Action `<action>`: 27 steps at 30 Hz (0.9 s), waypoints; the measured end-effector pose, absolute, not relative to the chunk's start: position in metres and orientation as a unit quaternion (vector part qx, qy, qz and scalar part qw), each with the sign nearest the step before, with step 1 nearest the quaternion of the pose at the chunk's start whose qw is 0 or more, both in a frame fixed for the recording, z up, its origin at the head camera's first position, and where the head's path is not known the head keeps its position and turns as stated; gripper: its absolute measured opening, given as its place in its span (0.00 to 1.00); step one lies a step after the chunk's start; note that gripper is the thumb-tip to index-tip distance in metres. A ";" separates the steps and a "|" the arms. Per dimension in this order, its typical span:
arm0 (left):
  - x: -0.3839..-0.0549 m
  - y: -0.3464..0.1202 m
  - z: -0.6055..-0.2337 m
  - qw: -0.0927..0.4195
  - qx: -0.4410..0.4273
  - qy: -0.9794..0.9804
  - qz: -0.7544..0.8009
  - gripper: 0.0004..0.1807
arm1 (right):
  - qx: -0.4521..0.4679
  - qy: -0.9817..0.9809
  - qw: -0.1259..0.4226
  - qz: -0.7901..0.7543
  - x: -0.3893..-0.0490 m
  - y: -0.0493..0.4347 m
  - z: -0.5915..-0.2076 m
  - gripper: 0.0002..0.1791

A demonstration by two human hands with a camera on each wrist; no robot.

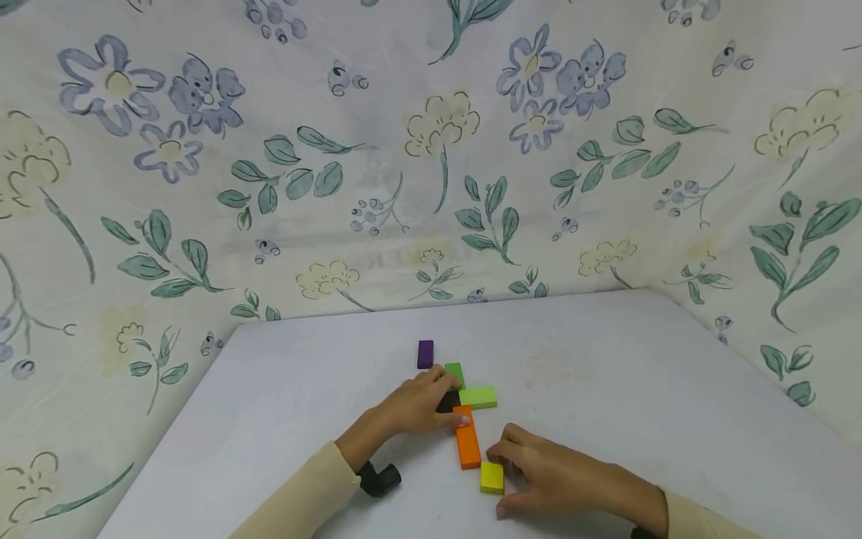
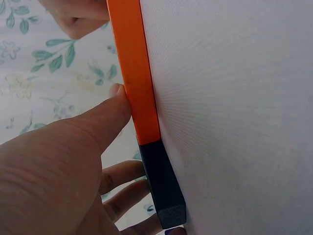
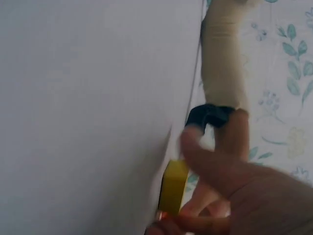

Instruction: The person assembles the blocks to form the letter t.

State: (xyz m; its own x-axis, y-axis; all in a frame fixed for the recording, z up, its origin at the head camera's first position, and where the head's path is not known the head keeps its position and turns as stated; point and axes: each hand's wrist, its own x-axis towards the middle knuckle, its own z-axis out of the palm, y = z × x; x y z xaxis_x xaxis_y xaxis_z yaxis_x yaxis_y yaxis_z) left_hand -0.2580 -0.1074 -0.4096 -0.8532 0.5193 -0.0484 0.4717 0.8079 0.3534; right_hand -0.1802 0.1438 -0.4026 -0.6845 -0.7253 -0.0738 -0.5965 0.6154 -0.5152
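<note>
My left hand (image 1: 420, 404) lies over the row of blocks. Its thumb touches the orange block (image 1: 468, 442), and its other fingers reach along the black block (image 2: 164, 183) beside it. Just beyond these fingers are a green block (image 1: 454, 373) and a lime green block (image 1: 479, 397); the hand partly covers the green one. A yellow block (image 1: 491, 477) sits at the near end of the orange block. Around it my right hand (image 1: 548, 471) is spread, with the index finger by its far side and the thumb apart from it.
A purple block (image 1: 426, 354) lies by itself farther back on the white table (image 1: 572, 359). A dark device (image 1: 380, 480) is worn at the left wrist. Floral cloth (image 1: 431, 187) hangs behind the table and along its sides.
</note>
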 end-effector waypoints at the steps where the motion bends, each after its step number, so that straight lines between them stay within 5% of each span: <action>1: -0.259 -0.107 -0.410 0.071 0.261 0.948 0.165 0.34 | -0.373 0.885 0.148 -0.237 -0.182 0.145 -0.401 0.34; 7: -0.262 -0.108 -0.407 0.065 0.258 0.952 0.154 0.34 | -0.396 0.859 0.169 -0.278 -0.200 0.154 -0.383 0.34; 14: -0.261 -0.110 -0.404 0.065 0.258 0.951 0.159 0.32 | -0.421 0.858 0.109 -0.273 -0.227 0.151 -0.366 0.23; 27: -0.257 -0.108 -0.411 0.068 0.261 0.951 0.155 0.34 | -0.431 0.862 0.012 -0.266 -0.302 0.128 -0.368 0.21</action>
